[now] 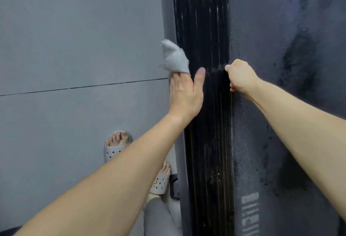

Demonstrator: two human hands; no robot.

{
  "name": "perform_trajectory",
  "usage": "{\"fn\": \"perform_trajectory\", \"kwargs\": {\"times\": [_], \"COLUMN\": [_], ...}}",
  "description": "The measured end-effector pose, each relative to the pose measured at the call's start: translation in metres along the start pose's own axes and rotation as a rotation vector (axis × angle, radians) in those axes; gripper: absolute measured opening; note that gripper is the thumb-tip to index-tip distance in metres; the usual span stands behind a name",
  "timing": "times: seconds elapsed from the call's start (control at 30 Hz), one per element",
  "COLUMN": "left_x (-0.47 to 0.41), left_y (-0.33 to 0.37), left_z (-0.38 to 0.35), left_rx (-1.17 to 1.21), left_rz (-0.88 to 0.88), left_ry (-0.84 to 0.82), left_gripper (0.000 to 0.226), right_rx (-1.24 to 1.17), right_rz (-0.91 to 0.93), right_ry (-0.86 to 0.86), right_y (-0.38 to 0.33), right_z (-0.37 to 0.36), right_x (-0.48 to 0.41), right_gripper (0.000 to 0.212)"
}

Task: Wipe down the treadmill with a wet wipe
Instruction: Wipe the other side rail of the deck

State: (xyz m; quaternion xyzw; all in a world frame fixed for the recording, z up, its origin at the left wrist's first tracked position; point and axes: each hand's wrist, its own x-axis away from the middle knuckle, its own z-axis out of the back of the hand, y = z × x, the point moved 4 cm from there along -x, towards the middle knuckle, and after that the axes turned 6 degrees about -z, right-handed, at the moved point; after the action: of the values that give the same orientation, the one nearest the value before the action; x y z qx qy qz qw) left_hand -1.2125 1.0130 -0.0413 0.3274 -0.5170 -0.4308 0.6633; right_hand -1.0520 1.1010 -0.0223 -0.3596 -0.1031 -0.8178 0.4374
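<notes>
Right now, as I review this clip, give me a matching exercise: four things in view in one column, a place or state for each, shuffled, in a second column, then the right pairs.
Things:
1. wet wipe
2. right hand
3. sandals
4. belt

Places or states:
A. on the grey floor
B. marked with dark wet patches
C. bunched over the left hand fingertips
D. curled at the seam between the ribbed rail and the belt

Pairs: 1-C, 2-D, 3-A, 4-B.
</notes>
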Motion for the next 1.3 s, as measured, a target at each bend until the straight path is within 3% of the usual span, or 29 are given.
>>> {"fn": "perform_trajectory", "kwargs": {"times": [0.17, 0.23, 0.37, 0.43, 0.5, 0.6, 0.7, 0.87, 0.93, 1.1, 1.2, 1.3], "left_x": [0.097, 0.121, 0.071, 0.017, -0.038, -0.081, -0.040, 0.139, 0.153, 0.023, -0.065, -0.069], "left_y": [-0.025, -0.028, -0.013, 0.005, 0.030, 0.050, 0.030, -0.040, -0.049, 0.002, 0.047, 0.046], "left_z": [-0.008, -0.003, 0.004, 0.004, 0.006, 0.001, -0.020, -0.040, -0.036, -0.031, -0.016, -0.032], "left_rx": [-0.768, -0.934, -1.031, -1.049, -1.045, -1.163, -1.220, -1.168, -1.139, -1.154, -1.205, -1.241], "left_rz": [-0.288, -0.463, -0.732, -0.775, -0.731, -0.608, -0.689, -0.929, -0.956, -0.912, -0.721, -0.663], "left_ry": [-0.190, -0.269, -0.255, -0.182, -0.122, -0.142, -0.222, -0.666, -0.728, -0.435, -0.310, -0.234], "left_gripper": [0.080, 0.073, 0.050, 0.042, 0.054, 0.073, 0.072, 0.071, 0.071, 0.071, 0.074, 0.074], "right_rx": [-0.234, -0.314, -0.431, -0.369, -0.339, -0.507, -0.639, -0.609, -0.534, -0.506, -0.500, -0.486], "right_rz": [0.082, 0.083, 0.082, 0.104, 0.125, 0.054, -0.026, -0.039, -0.008, 0.032, -0.022, 0.023], "right_ry": [-0.042, -0.041, 0.023, 0.078, 0.115, 0.136, 0.134, 0.086, 0.041, 0.099, 0.227, 0.235], "right_y": [0.008, 0.016, 0.034, 0.044, 0.054, 0.066, 0.078, 0.089, 0.090, 0.099, 0.114, 0.128], "right_z": [0.000, 0.000, -0.008, -0.014, -0.018, -0.018, -0.014, -0.004, -0.008, -0.017, -0.016, -0.016], "right_x": [0.023, 0.031, 0.040, 0.043, 0.044, 0.043, 0.042, 0.043, 0.045, 0.050, 0.056, 0.063], "right_gripper": [0.019, 0.014, 0.021, 0.025, 0.028, 0.031, 0.032, 0.032, 0.032, 0.030, 0.033, 0.028]}}
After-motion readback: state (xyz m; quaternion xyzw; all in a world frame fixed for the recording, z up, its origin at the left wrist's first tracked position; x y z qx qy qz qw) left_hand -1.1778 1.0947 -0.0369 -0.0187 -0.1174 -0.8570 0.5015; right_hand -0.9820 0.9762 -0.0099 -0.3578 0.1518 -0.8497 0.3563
